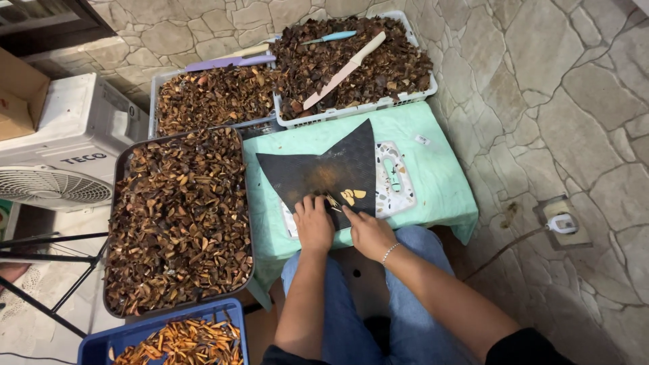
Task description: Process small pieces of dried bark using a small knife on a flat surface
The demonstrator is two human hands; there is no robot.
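Two hands at the near edge of the black mat: our left hand curled, fingertips pinning pale slivers; right hand closed, contents unseen. We judge slivers light, brittle; pinch by ends.

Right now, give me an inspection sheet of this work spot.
Surface: low table under a green cloth, black mat laid over a cutting board.
Job's things: small yellow pieces on the mat.
Clutter: dark tray, two white crates of brown husk pieces, blue bin, three knives.
Grippers: left hand and right hand pressed on the mat by the pieces.
Cables: wall plug with cord.
Surroundings: stone floor, air-conditioner unit.
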